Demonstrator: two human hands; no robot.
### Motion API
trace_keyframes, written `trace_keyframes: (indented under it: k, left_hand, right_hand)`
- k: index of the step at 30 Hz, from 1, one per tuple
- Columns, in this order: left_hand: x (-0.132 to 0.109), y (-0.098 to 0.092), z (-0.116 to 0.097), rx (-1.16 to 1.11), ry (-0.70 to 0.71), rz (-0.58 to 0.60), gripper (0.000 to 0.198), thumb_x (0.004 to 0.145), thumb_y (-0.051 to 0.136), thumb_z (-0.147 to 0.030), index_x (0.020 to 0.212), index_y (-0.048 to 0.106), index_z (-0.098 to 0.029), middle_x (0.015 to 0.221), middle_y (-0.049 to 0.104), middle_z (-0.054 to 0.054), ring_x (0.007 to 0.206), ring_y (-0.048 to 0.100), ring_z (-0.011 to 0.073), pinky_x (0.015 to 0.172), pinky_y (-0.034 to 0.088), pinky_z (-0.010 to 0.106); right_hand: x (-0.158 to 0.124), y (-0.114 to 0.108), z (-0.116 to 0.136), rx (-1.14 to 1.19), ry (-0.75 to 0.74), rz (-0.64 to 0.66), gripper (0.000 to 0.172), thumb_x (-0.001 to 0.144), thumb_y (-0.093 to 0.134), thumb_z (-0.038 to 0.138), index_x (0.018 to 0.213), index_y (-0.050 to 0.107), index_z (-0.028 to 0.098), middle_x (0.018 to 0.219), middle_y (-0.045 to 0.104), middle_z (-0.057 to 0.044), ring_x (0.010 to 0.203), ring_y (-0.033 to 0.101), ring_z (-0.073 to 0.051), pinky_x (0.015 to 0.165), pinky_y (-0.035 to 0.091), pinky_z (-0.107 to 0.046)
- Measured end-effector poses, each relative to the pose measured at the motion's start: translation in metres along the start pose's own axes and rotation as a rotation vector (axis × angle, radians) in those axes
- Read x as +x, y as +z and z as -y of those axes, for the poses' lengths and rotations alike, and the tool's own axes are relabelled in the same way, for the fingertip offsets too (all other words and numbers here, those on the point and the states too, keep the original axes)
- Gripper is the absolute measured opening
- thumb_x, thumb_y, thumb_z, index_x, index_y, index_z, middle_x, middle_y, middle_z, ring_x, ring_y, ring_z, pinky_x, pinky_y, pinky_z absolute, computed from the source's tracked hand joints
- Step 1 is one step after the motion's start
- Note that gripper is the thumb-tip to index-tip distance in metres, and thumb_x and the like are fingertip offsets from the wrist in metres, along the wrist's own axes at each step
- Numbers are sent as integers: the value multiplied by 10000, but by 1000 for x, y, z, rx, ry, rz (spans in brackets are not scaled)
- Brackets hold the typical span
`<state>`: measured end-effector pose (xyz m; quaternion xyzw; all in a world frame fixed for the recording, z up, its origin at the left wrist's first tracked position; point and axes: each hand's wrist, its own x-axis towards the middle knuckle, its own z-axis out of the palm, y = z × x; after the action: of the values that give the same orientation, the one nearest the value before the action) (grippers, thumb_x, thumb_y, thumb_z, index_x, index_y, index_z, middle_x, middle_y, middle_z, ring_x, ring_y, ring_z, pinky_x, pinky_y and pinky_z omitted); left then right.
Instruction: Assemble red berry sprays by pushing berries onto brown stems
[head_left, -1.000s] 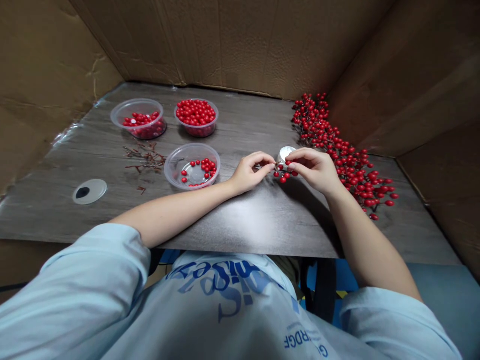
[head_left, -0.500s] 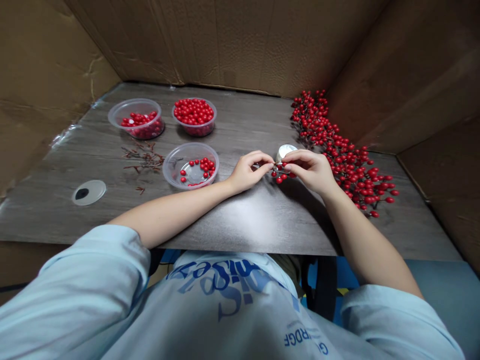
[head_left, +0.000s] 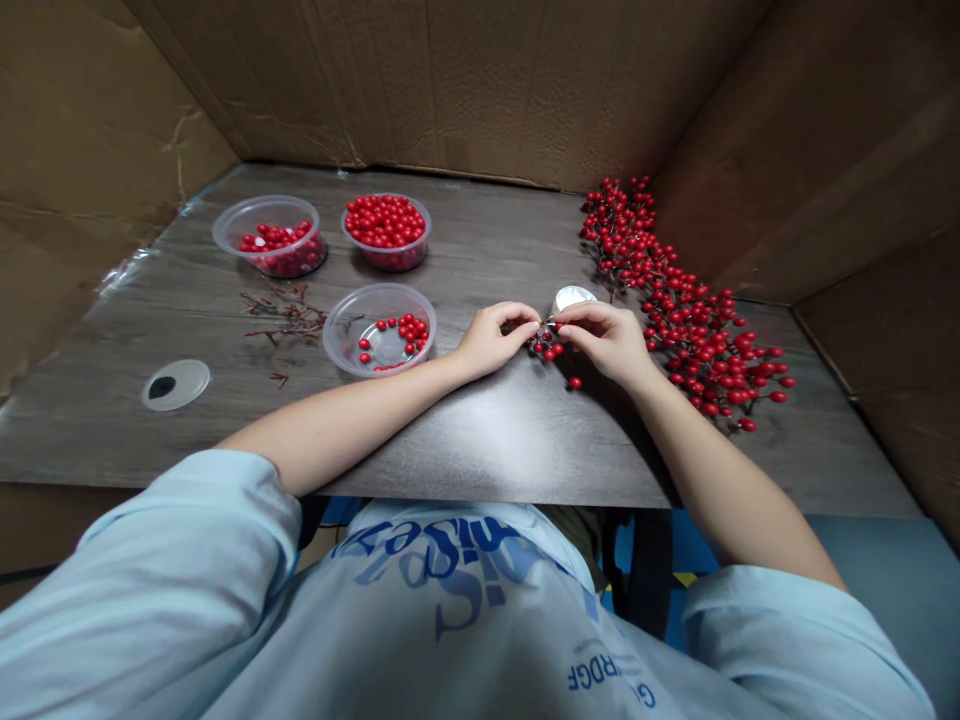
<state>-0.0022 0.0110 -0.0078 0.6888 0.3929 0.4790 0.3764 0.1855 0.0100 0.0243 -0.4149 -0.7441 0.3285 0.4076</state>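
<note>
Thumb and fingers of my left hand [head_left: 491, 340] are pinched on a small red berry sprig [head_left: 547, 350], whose berries show between and below the two hands. My right hand [head_left: 611, 340] is closed on the same sprig from the other side, its fingertips almost touching the left ones. A thin pale piece shows between the fingertips; I cannot tell whether it is stem or tape. One red berry [head_left: 574, 383] is below my right hand. Just behind that hand is a small round white-topped item [head_left: 574, 297], partly hidden by the fingers.
A long heap of red berry branches [head_left: 697, 320] lies along the right. On the left stand three clear tubs with red berries: a left one [head_left: 266, 210], a back one [head_left: 386, 262] and a near one [head_left: 337, 345]. Bare brown twigs [head_left: 292, 318] and a round lid [head_left: 191, 385] lie near them.
Both hands have shifted slightly left, the right one more. The sprig's berries have moved left with them, and a single berry now shows lower, under my right hand.
</note>
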Motion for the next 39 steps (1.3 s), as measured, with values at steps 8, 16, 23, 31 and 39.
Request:
trace_keyframes:
  k: [8, 16, 23, 31, 39]
  left_hand:
    - [-2, -2, -4, -24, -44, 39, 180, 766, 552, -260, 790, 648, -110, 800, 666, 45, 730, 570, 102, 715, 434, 217]
    - [-3, -2, -6, -35, -7, 90, 198, 772, 544, -285, 785, 643, -114, 785, 663, 42, 727, 573, 109, 712, 439, 224]
    - [-3, 1, -6, -62, -16, 59, 175, 775, 545, -266, 773, 636, -117, 759, 656, 32, 707, 569, 99, 707, 444, 219]
    - [-4, 1, -7, -51, -33, -33, 140, 773, 572, -227, 819, 656, -125, 828, 683, 43, 753, 598, 101, 715, 452, 217]
    - [-4, -2, -8, 36, -7, -33, 118, 775, 582, -201, 787, 675, -130, 805, 681, 38, 748, 585, 103, 699, 428, 216]
  right_hand:
    - [-3, 3, 3, -123, -141, -10, 106, 727, 654, 210, 802, 721, 178, 819, 705, -37, 769, 649, -159, 730, 505, -283]
    - [-6, 12, -1, -96, -122, -55, 96, 734, 643, 211, 796, 709, 180, 826, 702, -30, 769, 648, -154, 741, 511, -286]
    - [-4, 8, 2, -50, -46, -81, 130, 717, 654, 245, 807, 707, 167, 837, 704, -37, 782, 650, -160, 753, 514, -295]
    - [-6, 11, 1, 149, 68, -58, 206, 677, 689, 256, 856, 647, 163, 837, 687, -35, 712, 637, -151, 698, 530, -306]
    - [-8, 15, 3, 170, 94, -69, 188, 676, 687, 269, 807, 601, 164, 793, 659, -32, 697, 624, -147, 690, 524, -303]
